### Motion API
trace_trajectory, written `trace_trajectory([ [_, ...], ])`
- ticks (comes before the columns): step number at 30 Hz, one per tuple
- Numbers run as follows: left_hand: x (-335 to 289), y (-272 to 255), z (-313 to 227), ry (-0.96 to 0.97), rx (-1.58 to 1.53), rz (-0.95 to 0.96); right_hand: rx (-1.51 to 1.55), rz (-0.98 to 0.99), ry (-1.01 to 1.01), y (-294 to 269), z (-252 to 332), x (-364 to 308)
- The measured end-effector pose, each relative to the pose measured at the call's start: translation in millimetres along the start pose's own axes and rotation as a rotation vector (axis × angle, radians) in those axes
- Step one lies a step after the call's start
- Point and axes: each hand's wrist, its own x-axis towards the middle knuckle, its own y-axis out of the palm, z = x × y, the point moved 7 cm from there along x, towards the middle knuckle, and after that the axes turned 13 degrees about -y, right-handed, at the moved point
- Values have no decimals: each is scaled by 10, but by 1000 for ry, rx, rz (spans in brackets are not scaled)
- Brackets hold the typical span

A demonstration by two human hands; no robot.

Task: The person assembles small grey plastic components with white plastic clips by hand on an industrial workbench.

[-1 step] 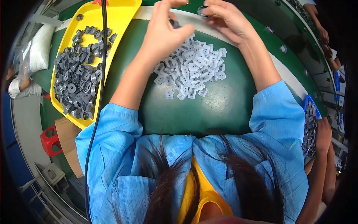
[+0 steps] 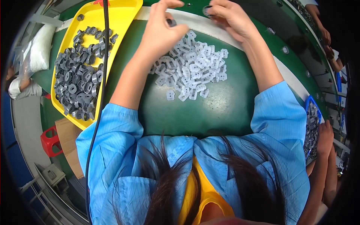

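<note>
A dark grey round plastic part point(image 2: 171, 23) sits in the curl of my left hand point(image 2: 159, 33), whose thumb and forefinger are apart. Between the thumb and fingers of my right hand point(image 2: 234, 20) is a round dark part with a paler rim point(image 2: 206, 11). Both hands are over the far side of the green table, apart from each other. Just below them lies a heap of translucent white plastic pieces point(image 2: 195, 65), each with small holes.
On the left, a yellow tray point(image 2: 125, 18) bears many grey round parts point(image 2: 77, 80), with a black cable point(image 2: 101, 97) crossing it. A pale strip and a green belt point(image 2: 258, 22) with scattered pieces run beyond. At right, another person's hand point(image 2: 325, 133) is beside a blue bin point(image 2: 320, 112).
My left hand has shifted a little left with its grey part, uncovering more of the white heap's top. My right hand has moved slightly right, still with the round part.
</note>
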Motion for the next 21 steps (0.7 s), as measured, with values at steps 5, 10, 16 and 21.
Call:
trace_trajectory([
  [5,175,-132,411,-306,-84,-2,-556,-246,-209,-720,-94,115],
  [10,215,-120,568,-275,55,75,-1261,-292,-671,-283,444,-141],
  [16,43,-44,301,-156,88,-173,-902,561,-499,377,33,-212],
  [21,110,19,336,-142,132,-163,-1049,445,-836,496,272,-259],
])
